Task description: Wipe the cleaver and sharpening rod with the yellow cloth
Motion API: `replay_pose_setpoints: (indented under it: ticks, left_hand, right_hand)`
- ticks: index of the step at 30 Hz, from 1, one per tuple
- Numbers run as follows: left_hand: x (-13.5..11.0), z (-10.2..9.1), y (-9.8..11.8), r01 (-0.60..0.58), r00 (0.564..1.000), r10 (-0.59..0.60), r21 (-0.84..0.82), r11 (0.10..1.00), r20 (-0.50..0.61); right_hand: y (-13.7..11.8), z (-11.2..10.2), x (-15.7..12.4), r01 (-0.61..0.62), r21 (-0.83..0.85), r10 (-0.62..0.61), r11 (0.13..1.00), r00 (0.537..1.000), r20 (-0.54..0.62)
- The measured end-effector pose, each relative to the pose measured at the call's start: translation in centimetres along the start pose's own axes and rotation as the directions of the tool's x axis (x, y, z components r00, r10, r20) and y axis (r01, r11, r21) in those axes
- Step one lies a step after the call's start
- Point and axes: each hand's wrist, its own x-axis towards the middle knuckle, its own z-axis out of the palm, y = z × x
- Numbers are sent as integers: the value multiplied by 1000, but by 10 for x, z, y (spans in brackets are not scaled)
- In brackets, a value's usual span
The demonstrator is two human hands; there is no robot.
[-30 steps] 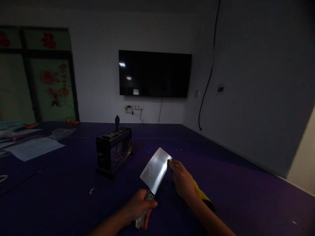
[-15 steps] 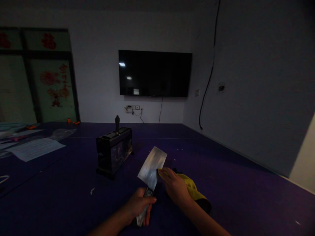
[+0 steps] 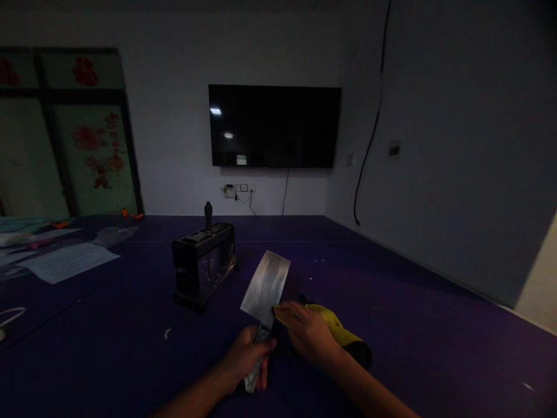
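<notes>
My left hand [image 3: 248,357] is wrapped round the handle of a cleaver [image 3: 266,287]. Its broad, greyish blade points up and away from me, tilted a little to the right. A yellow cloth with black parts [image 3: 337,328] is gripped in my right hand [image 3: 311,331]. The cloth's front edge lies against the blade's right side, low down near the handle, and the rest trails to the right under my wrist. Beyond the blade to the left stands a black knife block [image 3: 204,261] with clear side panels and one dark handle sticking up from its top.
All of this is over a purple-blue tabletop [image 3: 413,325]. Papers [image 3: 72,261] and clear plastic lie at the left, with a white cable loop [image 3: 13,316] nearer. Small white scraps [image 3: 167,332] dot the surface. A wall with a television [image 3: 274,128] rises behind.
My right hand and the cloth have slid slightly down along the blade towards the handle. The cleaver has turned a little more upright and shifted slightly left. My left hand keeps its grip.
</notes>
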Motion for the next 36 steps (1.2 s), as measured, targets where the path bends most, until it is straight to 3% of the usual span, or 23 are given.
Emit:
replay_pose_setpoints:
  ticks: [6, 13, 18, 23, 26, 29, 34, 35, 36]
  left_hand:
    - [-11, 5, 7, -47, 998, 47, 0, 999, -36]
    - [-19, 6, 15, -93, 995, 92, -10, 996, -42]
    - [-20, 3, 16, -129, 991, 129, -2, 992, -42]
    - [-24, 6, 20, -149, 986, 160, 182, 972, -47]
    - [-31, 10, 31, -76, 971, 176, 486, 870, -163]
    - [-42, 7, 55, -31, 947, 228, 637, 770, -229]
    - [-65, -4, 122, -23, 903, 356, 800, 599, -240]
    - [-70, -4, 140, -26, 892, 394, 844, 536, -223]
    - [-75, -5, 158, -20, 876, 459, 940, 342, -149]
  right_hand:
    - [-1, -3, -3, 44, 16, -43, 999, 998, -40]
    - [-6, -5, 1, -59, 19, 55, 998, 988, 143]
    - [-7, -9, 3, -163, 42, 153, 986, 971, 186]
    - [-7, -10, 1, -175, 72, 158, 982, 967, 201]
    - [-7, -11, 0, -179, 64, 163, 982, 966, 199]
    - [-7, -14, -2, -185, 56, 171, 981, 966, 195]
    - [-6, -19, -6, -185, 55, 171, 981, 965, 198]
    - [-5, -19, -7, -188, 58, 173, 980, 965, 198]
    - [-5, -19, -8, -191, 64, 175, 980, 964, 198]
